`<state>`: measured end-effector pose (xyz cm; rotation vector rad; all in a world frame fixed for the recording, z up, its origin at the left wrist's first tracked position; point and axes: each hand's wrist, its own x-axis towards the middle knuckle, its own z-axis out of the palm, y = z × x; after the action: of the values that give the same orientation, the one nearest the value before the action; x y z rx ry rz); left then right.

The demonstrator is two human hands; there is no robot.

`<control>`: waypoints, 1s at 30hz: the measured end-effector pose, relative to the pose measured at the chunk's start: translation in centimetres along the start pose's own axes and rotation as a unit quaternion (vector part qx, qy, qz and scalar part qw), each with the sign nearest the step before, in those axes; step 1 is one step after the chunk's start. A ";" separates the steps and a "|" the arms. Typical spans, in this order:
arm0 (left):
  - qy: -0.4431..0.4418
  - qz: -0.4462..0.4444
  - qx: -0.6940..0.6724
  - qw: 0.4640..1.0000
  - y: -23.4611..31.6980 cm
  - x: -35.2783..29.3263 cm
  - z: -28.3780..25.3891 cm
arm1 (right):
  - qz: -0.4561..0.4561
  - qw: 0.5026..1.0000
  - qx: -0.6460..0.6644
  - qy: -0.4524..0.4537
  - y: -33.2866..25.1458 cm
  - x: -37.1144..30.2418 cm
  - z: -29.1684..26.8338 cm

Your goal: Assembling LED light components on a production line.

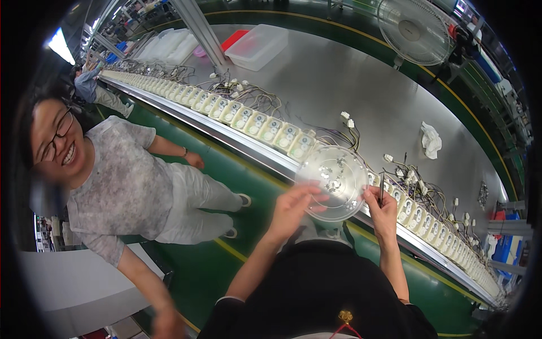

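Between my hands is a clear round plastic dish with small metallic pieces lying in it. My left hand is at the dish's left rim, its fingers closed on the edge and slightly blurred. My right hand grips the right rim between thumb and fingers. A thin dark pointed tool like tweezers sticks up from that same hand. Just beyond and under the dish runs a long row of white plastic housings with round parts inside, partly hidden by the dish.
Wires with white connectors lie behind the row on the metal table. Farther back are a translucent bin, a crumpled white cloth and a fan. Another person stands close on my left.
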<state>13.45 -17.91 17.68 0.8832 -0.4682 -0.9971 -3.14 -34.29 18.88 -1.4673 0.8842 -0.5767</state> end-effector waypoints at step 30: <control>-0.004 -0.011 0.046 0.999 0.4 3.2 -0.6 | -0.198 0.931 -0.301 0.065 -5.1 -0.7 1.8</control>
<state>15.69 -20.36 17.50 0.9686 -0.5158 -1.0069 -1.17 -32.95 23.75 -2.2182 0.9186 -0.7435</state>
